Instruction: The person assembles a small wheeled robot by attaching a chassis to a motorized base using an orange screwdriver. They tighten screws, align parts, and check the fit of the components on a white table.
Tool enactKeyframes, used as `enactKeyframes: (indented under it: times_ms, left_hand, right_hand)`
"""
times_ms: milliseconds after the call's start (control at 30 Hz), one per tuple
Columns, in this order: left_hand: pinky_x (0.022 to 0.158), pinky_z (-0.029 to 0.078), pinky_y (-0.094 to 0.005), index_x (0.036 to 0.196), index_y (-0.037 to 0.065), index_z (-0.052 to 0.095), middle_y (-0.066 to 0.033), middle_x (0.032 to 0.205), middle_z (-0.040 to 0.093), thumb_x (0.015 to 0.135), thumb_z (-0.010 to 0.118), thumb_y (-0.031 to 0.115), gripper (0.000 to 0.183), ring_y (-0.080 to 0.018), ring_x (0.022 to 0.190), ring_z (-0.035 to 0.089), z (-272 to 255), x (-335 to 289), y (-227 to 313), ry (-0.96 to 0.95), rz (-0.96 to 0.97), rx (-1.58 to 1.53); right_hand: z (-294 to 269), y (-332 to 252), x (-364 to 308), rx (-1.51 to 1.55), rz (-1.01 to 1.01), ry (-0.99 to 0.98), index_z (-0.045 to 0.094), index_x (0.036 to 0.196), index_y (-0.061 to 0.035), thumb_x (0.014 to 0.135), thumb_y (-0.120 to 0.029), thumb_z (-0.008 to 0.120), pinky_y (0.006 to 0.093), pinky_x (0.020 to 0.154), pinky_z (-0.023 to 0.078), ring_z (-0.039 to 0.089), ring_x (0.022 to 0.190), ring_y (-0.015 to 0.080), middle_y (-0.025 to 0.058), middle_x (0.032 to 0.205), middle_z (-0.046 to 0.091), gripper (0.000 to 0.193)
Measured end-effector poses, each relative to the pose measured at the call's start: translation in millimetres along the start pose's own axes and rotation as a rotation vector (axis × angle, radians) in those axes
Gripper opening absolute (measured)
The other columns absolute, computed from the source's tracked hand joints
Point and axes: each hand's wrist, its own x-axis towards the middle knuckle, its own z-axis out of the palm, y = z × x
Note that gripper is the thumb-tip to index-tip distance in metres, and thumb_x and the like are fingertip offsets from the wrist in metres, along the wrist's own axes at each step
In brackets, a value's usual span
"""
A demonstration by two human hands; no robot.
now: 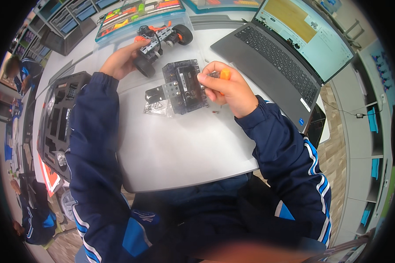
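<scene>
Beyond the middle of the white table, my left hand [122,62] is closed around the near left side of a small wheeled robot chassis [161,40]. The chassis has a perforated metal frame, black tyres, dark cables and orange parts. My right hand [231,90] is closed in a pinch, with an orange-handled tool [225,75], seemingly a screwdriver, held in it. Its fingertips are by the right edge of a dark controller block [186,87] lying on the table. A perforated metal bracket [171,90] overlaps that block's left side. What my right fingertips pinch is too small to tell.
An open laptop [272,57] stands at the right. A clear bin of colourful parts [138,19] is at the back. Left lies a black foam-lined case [59,118]. A small plastic bag [159,108] and a tiny metal piece [215,112] lie near the block.
</scene>
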Motion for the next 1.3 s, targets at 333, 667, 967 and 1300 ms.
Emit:
enactKeyframes:
  times_ms: [333,667,967,1300]
  left_hand:
    - [0.068,0.052,-0.0276,0.118,-0.011,0.053,-0.0105,0.091,0.065,0.07,0.087,0.022,0.068,-0.0164,0.075,0.066,45.0,-31.9,-1.2,0.151,0.275,0.045]
    - [0.059,0.052,-0.0258,0.127,-0.016,0.04,-0.0116,0.09,0.064,0.065,0.09,0.021,0.089,-0.0146,0.072,0.065,49.3,-32.8,-23.5,0.405,0.663,0.087]
    - [0.059,0.054,-0.0262,0.132,-0.016,0.035,-0.0109,0.095,0.061,0.066,0.09,0.018,0.092,-0.0153,0.075,0.066,44.6,-55.3,-27.8,0.627,0.767,0.115]
    - [0.065,0.051,-0.0242,0.136,-0.013,0.037,-0.0097,0.103,0.063,0.068,0.086,0.004,0.086,-0.014,0.084,0.063,39.4,-123.2,-17.0,0.659,0.748,0.126]
  right_hand:
    - [-2.8,-4.2,-0.2,-0.023,-0.015,-0.003,0.055,0.093,-0.0112,0.094,-0.022,0.065,0.0203,0.047,0.026,0.045,0.054,0.0044,-0.002,0.062,0.053,0.015]
    - [2.2,-5.4,-3.6,-0.03,-0.031,-0.023,0.056,0.093,-0.0121,0.094,-0.024,0.065,0.0194,0.048,0.023,0.043,0.055,0.003,-0.0027,0.062,0.052,0.015]
    - [3.0,-2.9,-4.1,-0.04,-0.043,-0.019,0.056,0.092,-0.0119,0.094,-0.023,0.064,0.0197,0.048,0.024,0.043,0.054,0.003,-0.0031,0.062,0.051,0.014]
    - [-8.5,-19.8,-7.9,-0.03,-0.08,0.048,0.058,0.089,-0.0105,0.089,-0.022,0.068,0.0202,0.048,0.025,0.042,0.051,0.0027,-0.0052,0.059,0.047,0.015]
